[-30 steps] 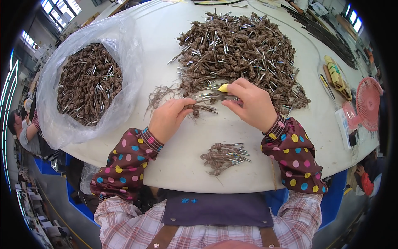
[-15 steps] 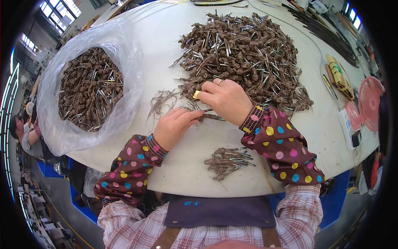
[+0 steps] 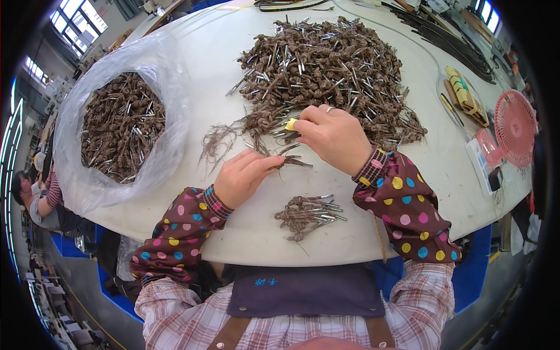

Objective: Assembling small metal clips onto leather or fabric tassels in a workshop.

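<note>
1. Brown knotted cord (image 3: pixel 297 163) with a metal tip is held above the front-middle of the tabletop (image 3: pixel 245 245), its end pointed to the right.
2. The cord is pinched between thumb and forefinger of the left hand (image 3: pixel 244 178); the other fingers are laid close together.
3. The right hand (image 3: pixel 337 139) is curled, with a yellow piece (image 3: pixel 291 124) seen at its fingertips; how tightly anything is gripped there cannot be told.
4. Loose threads (image 3: pixel 219 143) are strewn just beyond the left hand.
5. A large pile (image 3: pixel 326 64) of similar cords is heaped behind both hands.
6. A small bunch (image 3: pixel 309 217) is laid nearer the body, its tips mostly turned right.
7. At left, a clear plastic bag (image 3: pixel 178 96) is filled with more cords (image 3: pixel 122 125).
8. At far right, a pink fan (image 3: pixel 515 125) is placed near a yellow-and-brown bundle (image 3: pixel 462 93).
</note>
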### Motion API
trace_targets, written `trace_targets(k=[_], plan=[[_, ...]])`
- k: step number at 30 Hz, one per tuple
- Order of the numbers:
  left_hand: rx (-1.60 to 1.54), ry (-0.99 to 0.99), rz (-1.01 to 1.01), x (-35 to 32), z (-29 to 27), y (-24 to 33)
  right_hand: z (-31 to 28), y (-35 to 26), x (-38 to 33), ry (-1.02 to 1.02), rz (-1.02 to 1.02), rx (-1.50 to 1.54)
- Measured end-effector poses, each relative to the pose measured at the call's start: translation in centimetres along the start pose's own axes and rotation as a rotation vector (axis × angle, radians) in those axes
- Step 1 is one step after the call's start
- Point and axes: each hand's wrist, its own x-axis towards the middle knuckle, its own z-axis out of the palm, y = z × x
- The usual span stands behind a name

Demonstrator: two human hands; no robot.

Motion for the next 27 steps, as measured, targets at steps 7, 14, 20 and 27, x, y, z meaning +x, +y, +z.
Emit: trace_targets(k=[7, 14, 20, 27], plan=[[-0.079, 0.017, -0.049, 0.2, 0.2, -0.3, 2.9, 0.3, 1.6, -0.003, -0.168, -0.073], [-0.395, 0.048, -0.164, 1.0, 0.2, 0.8, -2.2, 0.4, -1.9, -0.096, 0.581, 0.689], [-0.707, 0.025, -0.317, 4.1, 1.4, 2.4, -3.3, -0.1, -5.2, -0.080, 0.798, 1.026], [-0.912, -0.149, -0.459, 3.5, 4.2, 1.0, -3.0, -1.1, -4.2, -0.081, 0.963, 1.039]])
